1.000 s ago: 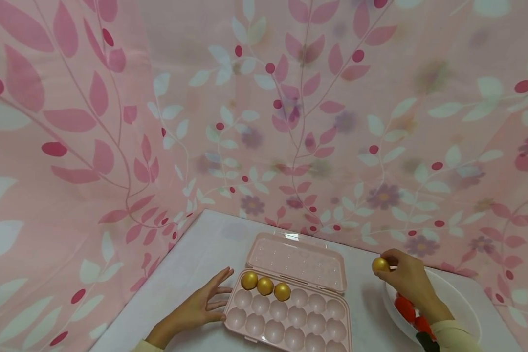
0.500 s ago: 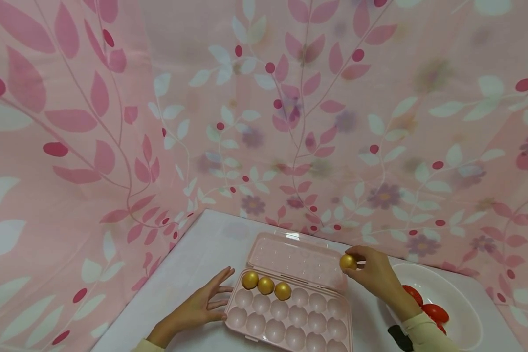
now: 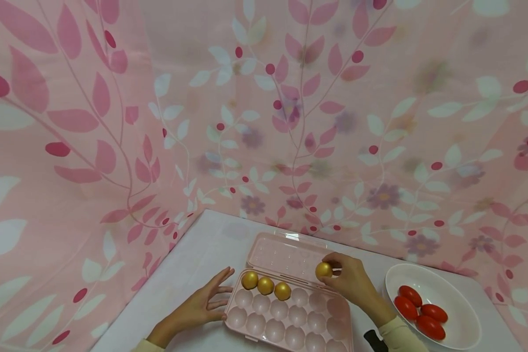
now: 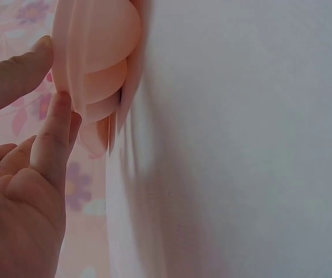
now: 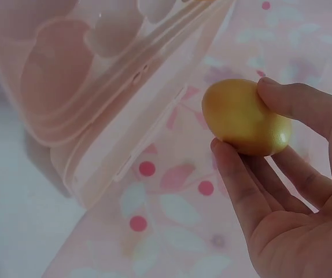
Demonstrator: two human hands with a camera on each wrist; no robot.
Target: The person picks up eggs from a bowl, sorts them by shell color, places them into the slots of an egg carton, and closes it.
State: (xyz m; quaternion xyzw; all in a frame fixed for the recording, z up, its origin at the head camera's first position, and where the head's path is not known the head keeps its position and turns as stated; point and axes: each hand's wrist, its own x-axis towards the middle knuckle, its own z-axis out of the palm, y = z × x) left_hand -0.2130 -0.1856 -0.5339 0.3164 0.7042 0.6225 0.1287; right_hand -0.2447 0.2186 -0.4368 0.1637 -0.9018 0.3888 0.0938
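A pink egg carton (image 3: 279, 309) lies with its lid (image 3: 286, 256) folded back behind it. Three golden eggs fill the left end of its back row. My left hand (image 3: 195, 308) is at the carton's left side, fingers extended; in the left wrist view its fingertips (image 4: 60, 101) touch the carton's rim. Another golden egg (image 3: 323, 270) is pinched between the thumb and fingertips of my right hand (image 3: 354, 283), above the carton's back right part, overlapping the lid. The right wrist view shows this egg (image 5: 241, 116) held clear of the carton.
On the right, a white oval bowl (image 3: 471, 318) holds several red eggs (image 3: 434, 313). A dark object (image 3: 374, 340) shows beside the right sleeve. Pink floral cloth (image 3: 290, 122) hangs behind and left of the white table (image 3: 215, 234).
From above the bowl, my right hand has carried the golden egg left to the carton. The red eggs are now fully uncovered. My left hand has stayed in place.
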